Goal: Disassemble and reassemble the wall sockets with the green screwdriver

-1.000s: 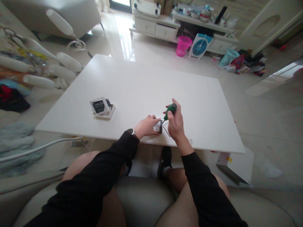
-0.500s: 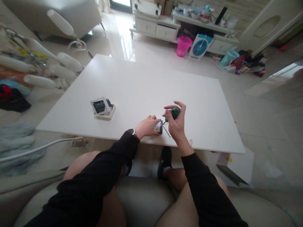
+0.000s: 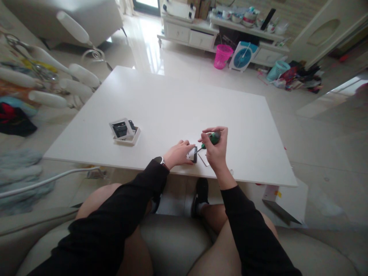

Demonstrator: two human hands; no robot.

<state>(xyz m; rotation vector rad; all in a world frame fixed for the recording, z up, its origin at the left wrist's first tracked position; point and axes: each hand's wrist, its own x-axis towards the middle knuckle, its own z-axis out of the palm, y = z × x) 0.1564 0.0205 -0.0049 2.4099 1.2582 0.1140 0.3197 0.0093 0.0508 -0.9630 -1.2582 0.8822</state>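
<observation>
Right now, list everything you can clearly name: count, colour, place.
screwdriver: one, green, right grip
socket: one, white, left grip
flat piece: one, white, beside socket
parts tray: one, white, table's left
table: one, white, centre
baskets: two, pink and blue, floor
fan: one, blue, between baskets
cabinets: count unclear, white, far side
sofa: one, grey, upper left
clutter: uncounted, multicoloured, right floor
shoes: two, black, below table
left grip: one, black-sleeved, on socket
right grip: one, black-sleeved, around screwdriver

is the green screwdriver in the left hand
No, the right hand grips the green screwdriver, while the left hand holds the small white-and-black piece.
</observation>
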